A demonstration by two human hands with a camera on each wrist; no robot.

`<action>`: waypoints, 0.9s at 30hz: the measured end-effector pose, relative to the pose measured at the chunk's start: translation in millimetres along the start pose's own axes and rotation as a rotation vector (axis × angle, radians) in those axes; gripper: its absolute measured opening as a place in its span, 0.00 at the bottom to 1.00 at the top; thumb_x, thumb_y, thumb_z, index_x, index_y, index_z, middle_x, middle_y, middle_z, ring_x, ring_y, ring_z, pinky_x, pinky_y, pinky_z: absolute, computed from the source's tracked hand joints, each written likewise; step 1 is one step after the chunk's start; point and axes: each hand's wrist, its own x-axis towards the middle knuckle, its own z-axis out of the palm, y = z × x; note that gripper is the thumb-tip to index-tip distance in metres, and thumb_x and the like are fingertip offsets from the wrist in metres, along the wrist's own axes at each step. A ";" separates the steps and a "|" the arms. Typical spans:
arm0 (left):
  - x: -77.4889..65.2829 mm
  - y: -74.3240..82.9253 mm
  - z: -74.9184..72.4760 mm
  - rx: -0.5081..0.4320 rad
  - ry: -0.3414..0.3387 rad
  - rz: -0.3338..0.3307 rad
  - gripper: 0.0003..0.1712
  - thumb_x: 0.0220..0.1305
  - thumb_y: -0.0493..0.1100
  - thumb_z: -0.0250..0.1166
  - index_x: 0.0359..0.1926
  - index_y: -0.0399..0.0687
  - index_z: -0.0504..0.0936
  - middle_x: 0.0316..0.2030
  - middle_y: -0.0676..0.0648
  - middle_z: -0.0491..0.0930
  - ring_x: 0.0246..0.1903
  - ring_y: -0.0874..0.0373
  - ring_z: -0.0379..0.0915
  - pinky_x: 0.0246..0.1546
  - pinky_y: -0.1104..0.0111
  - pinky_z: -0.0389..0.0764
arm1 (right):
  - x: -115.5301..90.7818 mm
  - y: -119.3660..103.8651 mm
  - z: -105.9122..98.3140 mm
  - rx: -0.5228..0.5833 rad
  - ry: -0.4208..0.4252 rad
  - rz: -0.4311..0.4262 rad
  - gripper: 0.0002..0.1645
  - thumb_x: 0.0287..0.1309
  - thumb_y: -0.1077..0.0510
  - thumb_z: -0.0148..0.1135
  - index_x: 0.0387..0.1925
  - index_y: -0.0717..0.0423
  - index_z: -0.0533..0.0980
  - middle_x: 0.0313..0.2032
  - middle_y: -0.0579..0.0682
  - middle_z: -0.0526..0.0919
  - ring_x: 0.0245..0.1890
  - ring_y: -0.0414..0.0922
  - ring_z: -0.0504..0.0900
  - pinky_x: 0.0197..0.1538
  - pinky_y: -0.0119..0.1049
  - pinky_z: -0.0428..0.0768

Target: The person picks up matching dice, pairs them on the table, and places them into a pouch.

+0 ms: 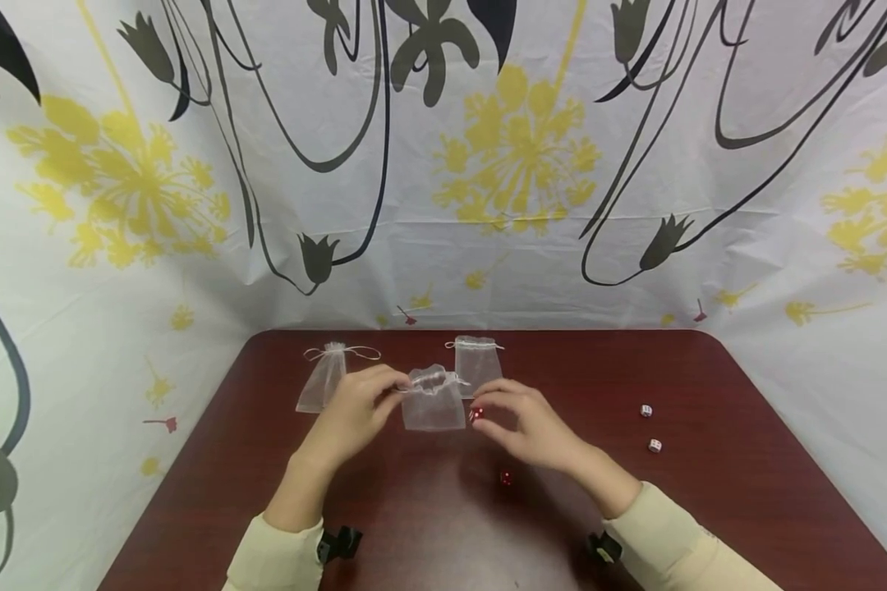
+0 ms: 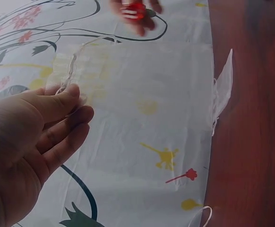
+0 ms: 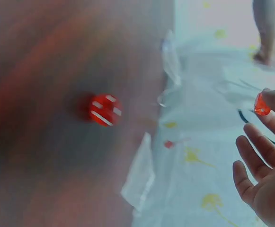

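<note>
My left hand (image 1: 355, 409) pinches a sheer white drawstring pouch (image 1: 434, 410) by its gathered top, holding it up over the table; the left wrist view shows the thumb and fingers on the pouch's cord edge. Just to the right, my right hand (image 1: 535, 423) holds a translucent red die (image 1: 476, 414) between thumb and index finger, beside the pouch. The right wrist view shows that red die (image 3: 261, 105) at the fingertips, with the other fingers spread. A second red die (image 1: 506, 477) lies on the table below the right hand.
One sheer pouch (image 1: 324, 382) lies at the back left and another (image 1: 479, 365) at the back middle. Two white dice (image 1: 646, 410) (image 1: 654, 446) sit on the right of the dark red table (image 1: 710, 525). A patterned sheet (image 1: 414, 287) hangs behind the table and along its sides.
</note>
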 end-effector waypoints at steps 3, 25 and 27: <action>-0.2 -1.3 1.8 0.001 -0.014 -0.018 0.07 0.60 0.29 0.72 0.38 0.42 0.86 0.35 0.49 0.86 0.34 0.60 0.80 0.35 0.64 0.83 | 6.3 0.1 -11.5 -0.013 0.029 -0.014 0.11 0.59 0.59 0.74 0.44 0.54 0.85 0.47 0.50 0.85 0.49 0.43 0.83 0.51 0.42 0.81; 9.3 7.6 22.3 0.005 -0.110 -0.001 0.10 0.60 0.29 0.72 0.40 0.45 0.87 0.36 0.52 0.85 0.36 0.62 0.81 0.38 0.70 0.83 | 46.2 -19.4 -33.3 -0.004 0.028 -0.104 0.11 0.60 0.59 0.72 0.45 0.55 0.85 0.49 0.46 0.84 0.34 0.40 0.80 0.34 0.32 0.78; 10.1 10.0 23.6 -0.003 -0.123 -0.001 0.09 0.61 0.29 0.71 0.41 0.45 0.87 0.36 0.52 0.85 0.36 0.63 0.81 0.39 0.70 0.83 | 48.5 -20.3 -30.5 0.004 0.019 -0.120 0.10 0.60 0.60 0.72 0.44 0.56 0.85 0.48 0.47 0.84 0.40 0.40 0.82 0.40 0.35 0.80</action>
